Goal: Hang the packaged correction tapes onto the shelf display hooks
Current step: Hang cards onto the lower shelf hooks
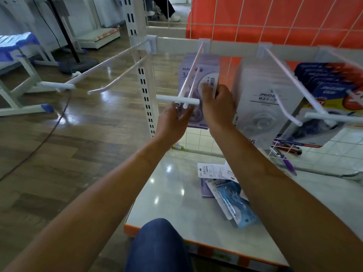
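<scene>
Two hands on one purple-carded correction tape pack [195, 119]: right hand [217, 104] pinches its top, left hand [172, 123] grips its lower edge, steadying it at the tip of the white wire display hook [190, 78] for threading.

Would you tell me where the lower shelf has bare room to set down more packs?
The shelf is bare left of the pack pile, to its orange edge, and behind the pile toward the wire grid. It is crowded at right around the pens, and at the middle hook, where the left hand and right hand hold a purple pack.
</scene>
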`<action>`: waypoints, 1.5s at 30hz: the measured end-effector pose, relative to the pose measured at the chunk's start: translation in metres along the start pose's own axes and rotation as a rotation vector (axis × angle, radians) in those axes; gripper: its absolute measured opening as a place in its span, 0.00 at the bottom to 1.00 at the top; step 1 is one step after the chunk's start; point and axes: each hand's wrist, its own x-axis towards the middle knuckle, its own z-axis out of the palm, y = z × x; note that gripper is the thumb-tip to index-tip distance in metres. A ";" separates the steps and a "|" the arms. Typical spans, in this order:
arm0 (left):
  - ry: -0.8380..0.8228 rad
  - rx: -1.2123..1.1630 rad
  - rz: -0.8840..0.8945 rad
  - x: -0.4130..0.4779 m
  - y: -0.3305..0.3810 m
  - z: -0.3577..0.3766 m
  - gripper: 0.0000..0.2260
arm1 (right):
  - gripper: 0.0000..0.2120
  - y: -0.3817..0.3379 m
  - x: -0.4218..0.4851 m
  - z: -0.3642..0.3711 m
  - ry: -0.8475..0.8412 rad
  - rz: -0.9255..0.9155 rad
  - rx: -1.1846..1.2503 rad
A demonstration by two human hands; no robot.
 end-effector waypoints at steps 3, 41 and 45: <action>-0.017 0.021 -0.060 -0.009 -0.014 0.011 0.14 | 0.18 0.021 -0.012 0.000 -0.037 0.030 0.020; -0.633 -0.175 -0.926 -0.157 -0.100 0.143 0.20 | 0.19 0.232 -0.168 -0.097 -0.166 0.874 0.131; -0.545 -0.273 -0.829 -0.154 -0.090 0.112 0.30 | 0.12 0.199 -0.160 -0.106 -0.245 0.725 0.095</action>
